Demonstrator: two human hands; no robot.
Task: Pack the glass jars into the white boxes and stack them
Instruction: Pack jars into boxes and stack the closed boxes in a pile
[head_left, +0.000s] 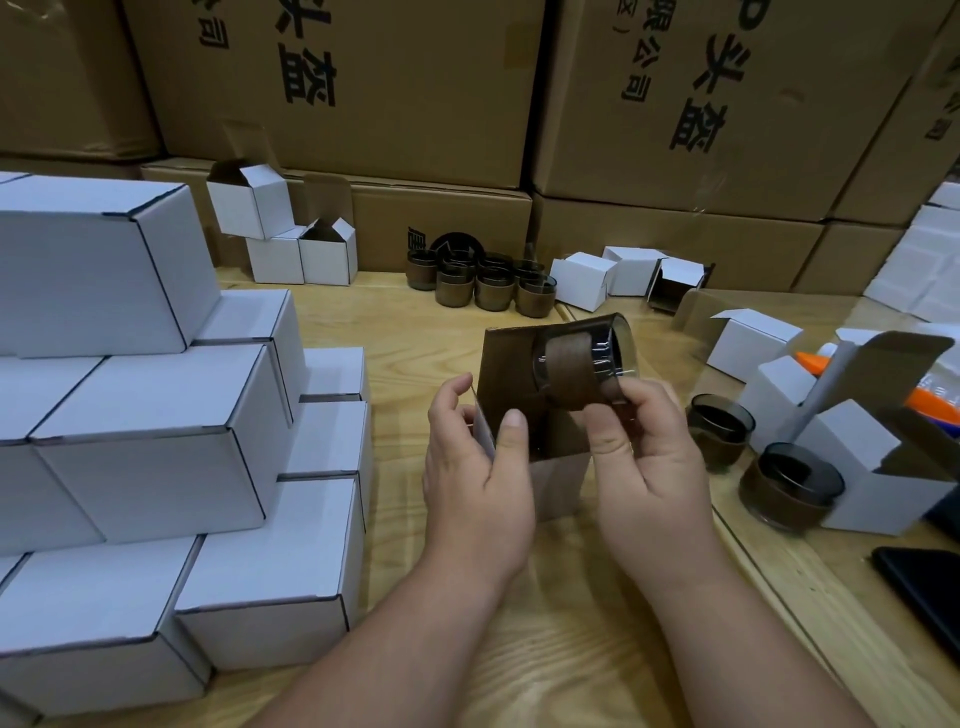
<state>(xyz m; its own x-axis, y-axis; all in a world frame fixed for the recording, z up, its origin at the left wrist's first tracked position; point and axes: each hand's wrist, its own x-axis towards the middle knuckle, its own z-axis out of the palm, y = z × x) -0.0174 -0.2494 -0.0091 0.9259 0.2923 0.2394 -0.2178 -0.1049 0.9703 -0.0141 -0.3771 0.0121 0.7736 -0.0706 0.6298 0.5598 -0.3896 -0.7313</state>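
At centre frame the left hand (478, 457) gripped the left wall of an open white box (558, 480) standing on the wooden table (415, 322), thumb inside the mouth, fingers outside. The right hand (641, 457) grasped a glass jar (576, 366) by its rim end, pinched between thumb and fingers. The jar lay tilted on its side above the box mouth, in front of the raised brown lid flap, not yet inside.

Judgement: the step in hand was insertion of one jar into one box. The next move calls for turning the jar to line up with the opening, lowering it until seated, then folding the flap shut while the left hand keeps the box steady. Glass against cardboard edge is the point of risk; a skewed entry could catch the wall.

At left of frame a stepped stack of closed boxes (156, 447) stood on the table, which suggests the task was well advanced. More jars waited: a cluster of jars (483, 283) at upper centre against the brown cartons (675, 104), and two loose jars (753, 457) at right, just beside the opened empty boxes (841, 441). Further empty boxes sat at upper left and upper centre-right. A dark flat object lay at the lower right edge; its nature could not be determined.
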